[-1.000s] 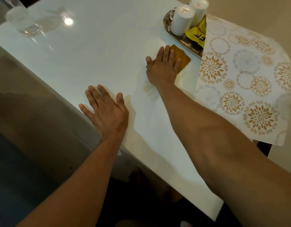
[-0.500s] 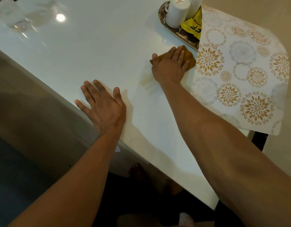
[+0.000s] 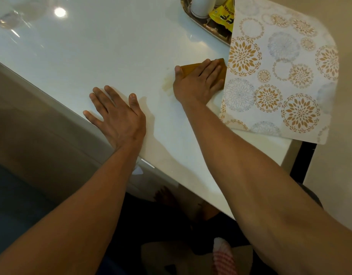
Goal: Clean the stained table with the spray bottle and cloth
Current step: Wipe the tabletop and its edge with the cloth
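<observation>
White glossy desk [image 3: 111,46] carries the left hand [image 3: 119,118], flat with fingers spread and released near the front edge. Right of it lies a faint brownish stain [image 3: 167,84]; the right hand [image 3: 197,84] presses straight fingers onto the mustard cloth [image 3: 191,68], beside a patterned mat [image 3: 280,80].

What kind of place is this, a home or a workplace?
Probably a home dining area: a glossy white table, a floral patterned mat on it, and a metal tray that holds white containers.
</observation>
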